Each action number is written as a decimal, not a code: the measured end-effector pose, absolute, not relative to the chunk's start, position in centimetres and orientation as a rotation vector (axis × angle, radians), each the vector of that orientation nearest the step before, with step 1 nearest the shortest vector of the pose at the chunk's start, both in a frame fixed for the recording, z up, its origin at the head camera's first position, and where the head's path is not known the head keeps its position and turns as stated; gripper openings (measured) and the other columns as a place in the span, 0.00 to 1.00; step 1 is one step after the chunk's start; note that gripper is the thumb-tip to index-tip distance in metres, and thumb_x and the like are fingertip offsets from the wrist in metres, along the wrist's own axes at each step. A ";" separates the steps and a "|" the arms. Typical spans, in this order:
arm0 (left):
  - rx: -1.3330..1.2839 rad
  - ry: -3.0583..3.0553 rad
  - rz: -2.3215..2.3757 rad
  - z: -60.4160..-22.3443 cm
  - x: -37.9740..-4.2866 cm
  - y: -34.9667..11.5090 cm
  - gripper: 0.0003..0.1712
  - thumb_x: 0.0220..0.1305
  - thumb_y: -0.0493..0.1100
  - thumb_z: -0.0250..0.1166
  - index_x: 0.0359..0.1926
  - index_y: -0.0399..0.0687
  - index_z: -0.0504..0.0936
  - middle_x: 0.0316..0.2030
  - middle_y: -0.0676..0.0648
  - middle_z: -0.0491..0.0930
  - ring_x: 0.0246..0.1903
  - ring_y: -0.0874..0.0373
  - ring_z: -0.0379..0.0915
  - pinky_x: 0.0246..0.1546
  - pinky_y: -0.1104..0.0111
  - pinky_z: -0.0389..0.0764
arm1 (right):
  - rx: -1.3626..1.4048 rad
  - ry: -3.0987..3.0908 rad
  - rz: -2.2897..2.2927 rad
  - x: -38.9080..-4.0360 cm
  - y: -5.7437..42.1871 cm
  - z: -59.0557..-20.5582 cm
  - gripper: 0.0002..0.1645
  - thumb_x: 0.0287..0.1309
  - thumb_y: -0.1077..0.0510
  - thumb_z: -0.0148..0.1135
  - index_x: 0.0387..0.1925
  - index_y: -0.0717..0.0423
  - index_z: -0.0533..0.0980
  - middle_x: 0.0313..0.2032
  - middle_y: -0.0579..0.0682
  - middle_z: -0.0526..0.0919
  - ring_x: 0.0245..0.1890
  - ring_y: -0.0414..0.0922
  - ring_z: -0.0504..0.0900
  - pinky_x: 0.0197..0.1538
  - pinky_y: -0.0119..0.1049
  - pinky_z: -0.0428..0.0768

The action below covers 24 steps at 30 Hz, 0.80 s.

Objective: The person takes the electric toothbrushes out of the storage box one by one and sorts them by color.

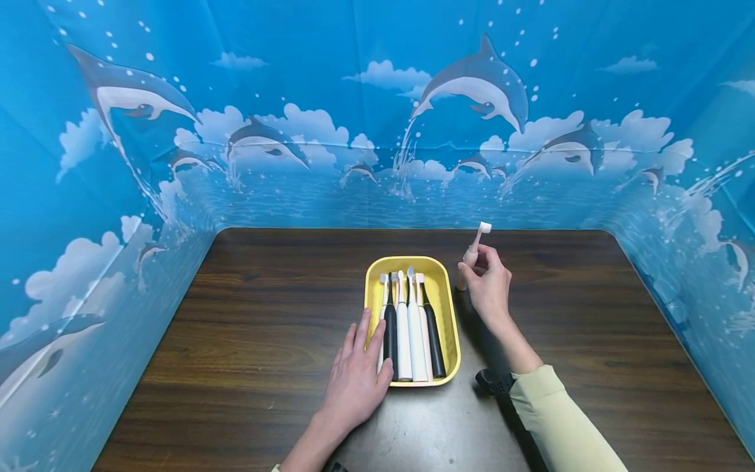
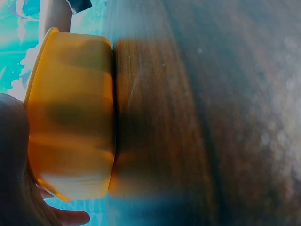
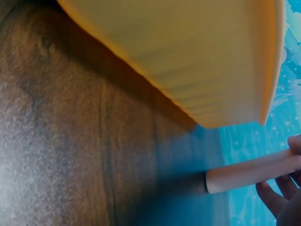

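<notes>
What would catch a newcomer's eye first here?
Probably the blue dolphin backdrop behind the dark table. Then the yellow tray of toothbrushes near the middle, with the left hand at its left rim. Right of it, the right hand holds a pale pink toothbrush.

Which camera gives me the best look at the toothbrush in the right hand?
The head view: it shows the toothbrush, brush head included, though the right hand covers part of it. The right wrist view shows the handle closer but cuts off the brush head. The left wrist view doesn't show the toothbrush.
</notes>
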State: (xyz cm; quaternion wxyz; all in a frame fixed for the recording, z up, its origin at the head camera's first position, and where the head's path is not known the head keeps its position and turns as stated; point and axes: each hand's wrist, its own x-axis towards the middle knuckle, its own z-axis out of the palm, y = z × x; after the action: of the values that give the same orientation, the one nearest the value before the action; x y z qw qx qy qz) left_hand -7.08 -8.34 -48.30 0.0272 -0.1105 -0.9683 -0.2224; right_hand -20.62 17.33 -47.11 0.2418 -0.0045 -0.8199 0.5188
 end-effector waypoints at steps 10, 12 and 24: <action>-0.332 -3.005 -0.678 -48.3 -7.1 -8.3 0.37 0.69 0.53 0.58 0.77 0.53 0.66 0.81 0.46 0.45 0.73 0.33 0.55 0.62 0.36 0.67 | -0.039 -2.230 1.422 -20.7 17.5 -47.6 0.24 0.60 0.68 0.70 0.57 0.64 0.75 0.47 0.61 0.84 0.48 0.56 0.85 0.51 0.50 0.84; -0.331 -3.006 -0.675 -48.3 -7.1 -8.2 0.37 0.69 0.53 0.58 0.77 0.53 0.66 0.81 0.46 0.46 0.73 0.33 0.55 0.62 0.37 0.67 | -0.049 -2.234 1.421 -20.7 17.4 -47.6 0.24 0.59 0.68 0.71 0.57 0.64 0.75 0.47 0.61 0.84 0.48 0.56 0.85 0.51 0.50 0.84; -0.309 -3.032 -0.681 -48.2 -7.2 -8.2 0.38 0.69 0.53 0.58 0.78 0.53 0.65 0.82 0.46 0.45 0.73 0.33 0.53 0.63 0.36 0.66 | -0.068 -2.241 1.411 -20.5 17.3 -47.6 0.30 0.59 0.66 0.71 0.61 0.64 0.72 0.53 0.61 0.81 0.54 0.57 0.82 0.58 0.52 0.80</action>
State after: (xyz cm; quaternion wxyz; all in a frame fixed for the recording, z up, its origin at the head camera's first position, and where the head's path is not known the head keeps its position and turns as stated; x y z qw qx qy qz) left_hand -7.16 -8.18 -48.24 0.0093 -0.0988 -0.9709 -0.2180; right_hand -20.50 17.33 -47.57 0.2437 -0.0251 -0.8205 0.5164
